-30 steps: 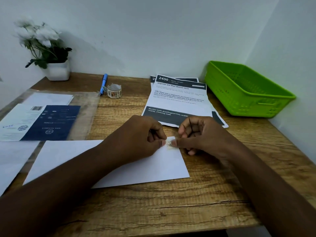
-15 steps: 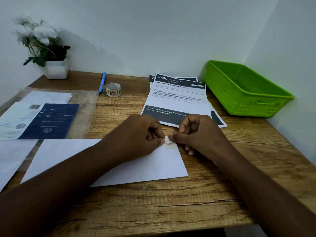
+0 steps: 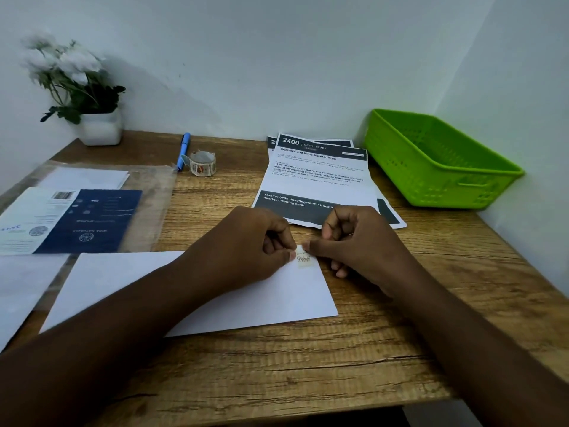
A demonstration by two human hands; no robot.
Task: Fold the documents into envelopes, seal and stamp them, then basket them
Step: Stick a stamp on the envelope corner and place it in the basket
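A white envelope (image 3: 286, 297) lies flat on the wooden desk in front of me. A small cream stamp sticker (image 3: 303, 259) with dark script sits on its upper right corner. My left hand (image 3: 246, 241) has its fingers curled and its thumb tip at the sticker's left edge. My right hand (image 3: 357, 241) is also curled, with its thumb tip touching the sticker's top right. Printed documents (image 3: 320, 177) lie stacked behind my hands. The green basket (image 3: 437, 167) stands at the back right.
A roll of stickers (image 3: 202, 163) and a blue pen (image 3: 183, 151) lie at the back centre. A clear plastic sleeve with a blue booklet (image 3: 92, 220) and papers covers the left side. A white potted plant (image 3: 98, 127) stands in the back left corner.
The sticker now shows more fully on the envelope's corner, as both thumbs have drawn slightly apart along it. The view has shifted a little.
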